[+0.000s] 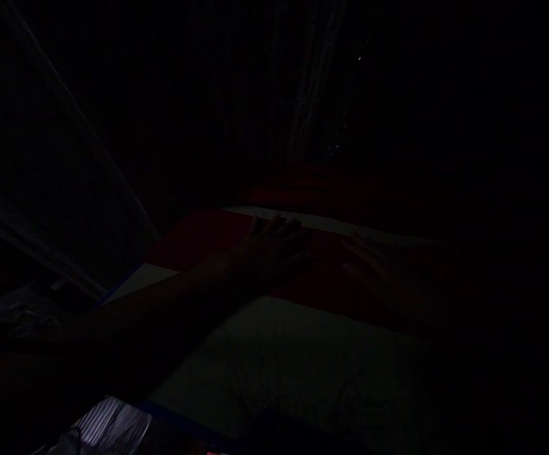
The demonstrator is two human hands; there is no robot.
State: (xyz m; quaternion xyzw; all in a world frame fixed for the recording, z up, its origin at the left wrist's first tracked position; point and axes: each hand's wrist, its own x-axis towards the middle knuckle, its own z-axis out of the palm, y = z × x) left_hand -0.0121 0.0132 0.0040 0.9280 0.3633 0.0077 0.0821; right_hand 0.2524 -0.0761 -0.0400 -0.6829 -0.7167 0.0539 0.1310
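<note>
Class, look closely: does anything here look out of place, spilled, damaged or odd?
The deep darkness is odd: it hides most of the right side. The left hand and right hand show only dimly against the red-and-pale surface. No spill or damage is discernible, though shadow could hide some.

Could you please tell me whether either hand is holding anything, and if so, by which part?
Nothing appears held: the left hand is spread over the red band, and the right hand shows extended fingers, though darkness hides much of it.
</note>
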